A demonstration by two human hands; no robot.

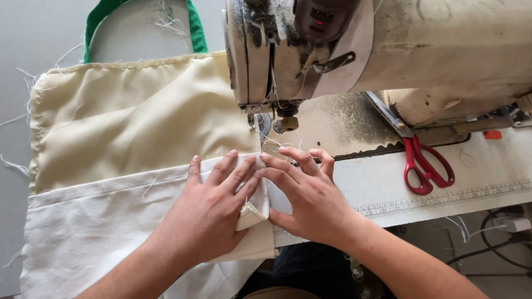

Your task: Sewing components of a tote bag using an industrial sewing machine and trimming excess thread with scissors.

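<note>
My left hand (213,207) lies flat on a white fabric panel (88,227), fingers spread, with a folded cream edge tucked under the thumb. My right hand (305,194) presses the same fabric edge just right of it, fingertips touching those of the left hand. Both hands sit just in front of the needle and presser foot (265,124) of a worn cream sewing machine (399,50). A cream satin cloth (133,116) joined to the white panel spreads to the left of the machine head.
Red-handled scissors (424,163) lie on the machine bed at right, beside a printed ruler strip (443,198). A green strap (194,25) loops behind the cream cloth. Loose threads trail at the left edge. Cables and a white plug (512,224) hang below the table at right.
</note>
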